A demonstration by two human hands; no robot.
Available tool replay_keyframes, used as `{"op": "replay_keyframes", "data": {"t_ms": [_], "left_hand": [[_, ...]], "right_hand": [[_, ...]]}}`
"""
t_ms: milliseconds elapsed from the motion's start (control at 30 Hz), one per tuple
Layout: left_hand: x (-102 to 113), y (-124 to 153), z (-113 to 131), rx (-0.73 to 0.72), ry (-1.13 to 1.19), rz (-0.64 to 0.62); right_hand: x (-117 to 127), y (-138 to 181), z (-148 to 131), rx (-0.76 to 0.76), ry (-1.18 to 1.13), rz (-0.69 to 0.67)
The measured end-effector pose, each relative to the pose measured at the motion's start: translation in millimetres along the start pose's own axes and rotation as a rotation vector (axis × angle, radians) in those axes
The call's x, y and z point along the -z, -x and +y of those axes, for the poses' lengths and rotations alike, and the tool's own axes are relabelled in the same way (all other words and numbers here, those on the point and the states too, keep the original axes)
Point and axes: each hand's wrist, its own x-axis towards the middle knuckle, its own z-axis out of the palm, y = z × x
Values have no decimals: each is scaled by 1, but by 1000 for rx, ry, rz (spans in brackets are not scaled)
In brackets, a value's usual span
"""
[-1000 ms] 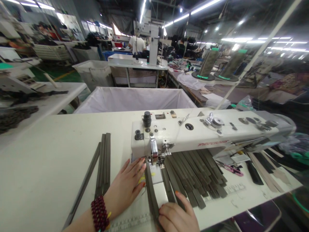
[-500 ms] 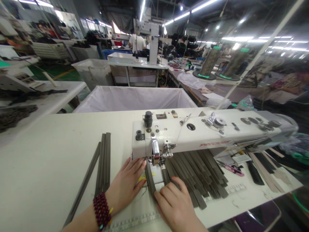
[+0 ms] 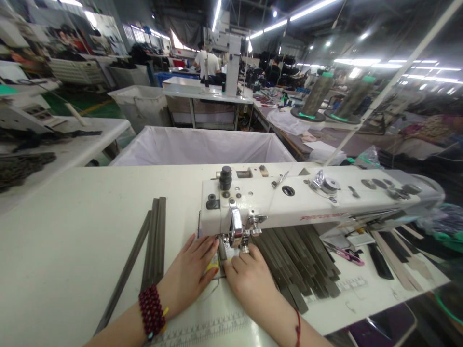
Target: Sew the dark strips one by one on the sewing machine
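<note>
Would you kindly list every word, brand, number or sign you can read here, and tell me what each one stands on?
"PRECIOUS", in slightly blurred red letters: on the front of the white sewing machine.
Numbers on the near ruler scale: too small and blurred to read.
Markings on the right-hand ruler scale: also unreadable.
I can make out no other text.

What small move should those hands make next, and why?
Perhaps ease the right hand back slightly: it sits close to the metal parts of the sewing machine, and only a short piece of the dark strip shows between it and the left hand.
</note>
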Motion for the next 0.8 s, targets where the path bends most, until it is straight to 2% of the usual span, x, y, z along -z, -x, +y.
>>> {"op": "replay_keyframes", "data": {"t_ms": [233, 300, 600, 700, 800], "left_hand": [[-2, 1, -1, 0, 14, 32], [-1, 1, -1, 3, 7, 21], [3, 0, 2, 10, 6, 41], [8, -4, -7, -11, 43, 40], [14, -22, -23, 14, 81, 61]], "right_hand": [[0, -18, 5, 16, 95, -51], [2, -15, 5, -18, 85, -22], [27, 50, -6, -337, -59, 167], [26, 67, -12, -432, -41, 169], [21, 71, -19, -456, -3, 158]]}}
